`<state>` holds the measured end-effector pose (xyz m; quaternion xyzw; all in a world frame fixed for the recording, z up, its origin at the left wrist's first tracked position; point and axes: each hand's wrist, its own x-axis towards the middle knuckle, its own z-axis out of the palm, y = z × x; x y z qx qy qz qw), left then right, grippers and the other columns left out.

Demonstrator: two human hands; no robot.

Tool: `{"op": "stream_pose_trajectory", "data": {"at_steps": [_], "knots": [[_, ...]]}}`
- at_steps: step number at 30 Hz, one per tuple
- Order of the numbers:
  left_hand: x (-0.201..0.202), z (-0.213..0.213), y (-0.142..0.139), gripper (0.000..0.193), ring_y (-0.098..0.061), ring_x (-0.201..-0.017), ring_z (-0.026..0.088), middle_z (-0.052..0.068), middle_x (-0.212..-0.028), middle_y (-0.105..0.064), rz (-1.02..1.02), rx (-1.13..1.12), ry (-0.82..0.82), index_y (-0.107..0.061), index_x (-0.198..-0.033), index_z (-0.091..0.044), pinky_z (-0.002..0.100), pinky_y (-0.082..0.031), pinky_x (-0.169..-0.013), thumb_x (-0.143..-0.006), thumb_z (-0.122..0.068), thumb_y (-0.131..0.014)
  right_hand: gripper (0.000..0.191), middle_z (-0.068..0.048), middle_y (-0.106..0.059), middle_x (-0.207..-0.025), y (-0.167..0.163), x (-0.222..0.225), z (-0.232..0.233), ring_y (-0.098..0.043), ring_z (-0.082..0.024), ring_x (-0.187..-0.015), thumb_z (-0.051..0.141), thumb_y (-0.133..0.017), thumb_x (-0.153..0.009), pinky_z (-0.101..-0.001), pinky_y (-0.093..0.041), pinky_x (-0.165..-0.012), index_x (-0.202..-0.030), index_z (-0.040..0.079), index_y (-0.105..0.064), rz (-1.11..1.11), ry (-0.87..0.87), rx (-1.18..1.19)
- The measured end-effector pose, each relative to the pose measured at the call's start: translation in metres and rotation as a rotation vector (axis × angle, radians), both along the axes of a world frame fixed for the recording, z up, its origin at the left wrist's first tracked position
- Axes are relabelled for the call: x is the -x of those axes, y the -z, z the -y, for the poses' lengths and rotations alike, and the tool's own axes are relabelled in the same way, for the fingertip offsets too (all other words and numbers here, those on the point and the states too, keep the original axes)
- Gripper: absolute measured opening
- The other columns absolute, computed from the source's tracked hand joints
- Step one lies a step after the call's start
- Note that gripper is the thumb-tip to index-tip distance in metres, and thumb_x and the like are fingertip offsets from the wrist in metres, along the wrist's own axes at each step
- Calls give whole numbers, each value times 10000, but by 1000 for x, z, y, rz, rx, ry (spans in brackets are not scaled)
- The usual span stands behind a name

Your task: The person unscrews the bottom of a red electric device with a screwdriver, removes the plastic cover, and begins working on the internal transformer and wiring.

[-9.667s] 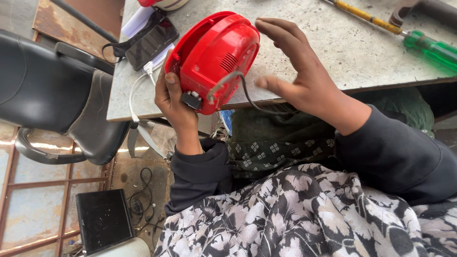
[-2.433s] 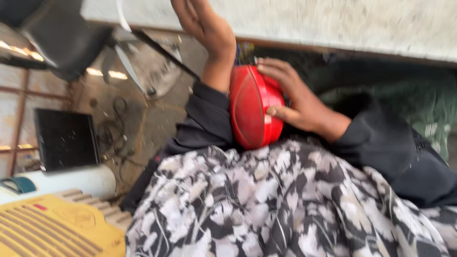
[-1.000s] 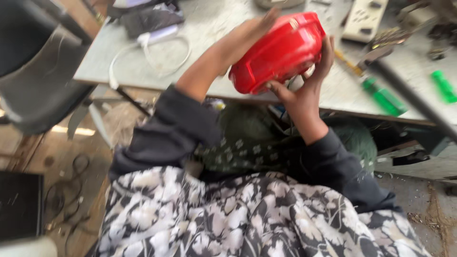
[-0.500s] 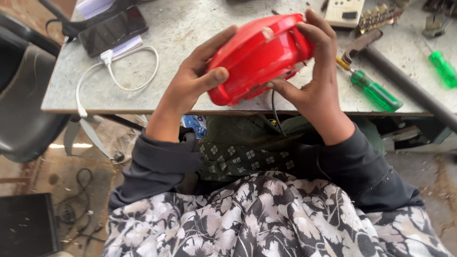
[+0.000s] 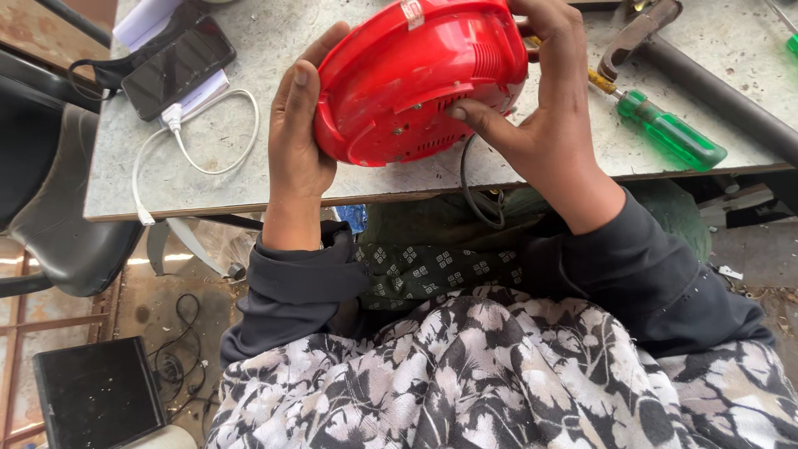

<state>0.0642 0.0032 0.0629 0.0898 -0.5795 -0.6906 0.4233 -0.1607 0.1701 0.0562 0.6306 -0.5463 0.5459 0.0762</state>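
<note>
head view, steep downward, close over table

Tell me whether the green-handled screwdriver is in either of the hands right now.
No. The green-handled screwdriver lies on the table, while the left hand and right hand both hold the red appliance.

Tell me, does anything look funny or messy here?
A bit. The grey tabletop is scratched and dusty. The black cord of the round red plastic appliance dangles over the edge, and the green-handled screwdriver lies loose and slanted beside the right hand.
</note>
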Motion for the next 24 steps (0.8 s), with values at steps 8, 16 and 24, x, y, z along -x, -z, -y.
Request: {"op": "stream_pose_trajectory", "data": {"at_steps": [8,16,24], "knots": [[-11,-8,-5,599,-625,-1347,237,174,-1475,-636,84,206,62,-614,-1432,-6,394,-510,-1201,-1022,-416,-763,986,-188,-350,-1598,-33,-18,-16,-379,-358,-1488,476,-943,-812,-477,-426,-1241,-1536,66,-414,-109,-112,19],[-9,1,-4,529,-689,-1267,217,151,-1373,-683,107,312,19,-663,-1397,-54,376,-583,-1127,-1045,-446,-711,776,-182,-345,-1583,-25,-34,-6,-336,-405,-1530,454,-912,-956,-507,-361,-1245,-1468,94,-453,-232,45,62],[4,-14,-5,588,-731,-1203,215,145,-1317,-737,121,228,-88,-656,-1403,-35,356,-623,-1072,-1030,-489,-687,603,-225,-415,-1532,-27,-51,0,-349,-463,-1483,402,-782,-946,-660,-153,-1248,-1414,135,-513,-371,182,2]]}}
